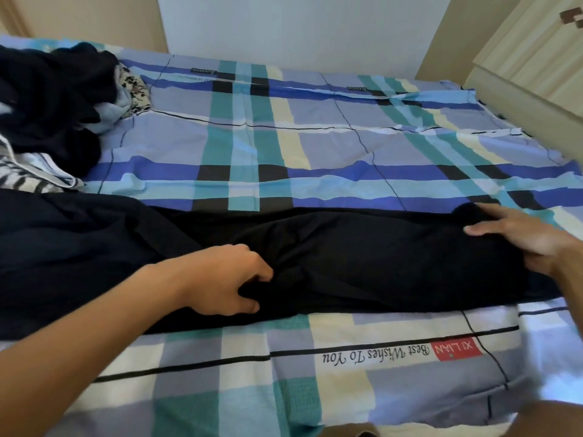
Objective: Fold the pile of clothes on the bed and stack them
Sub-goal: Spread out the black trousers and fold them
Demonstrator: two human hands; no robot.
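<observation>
Black garment on blue-teal plaid sheet.

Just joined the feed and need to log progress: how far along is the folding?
Done: no folded stack shows on the bed. In hand: a black garment lies stretched out near the front, the left hand gripping its middle, the right hand flat on its right end. Left: folding it, then the crumpled pile at far left, mostly dark, with a floral piece and a striped piece.

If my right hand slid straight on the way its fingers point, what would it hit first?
The right hand would cross more of the black garment beneath it, then likely the plaid sheet; depth is unclear.
</observation>
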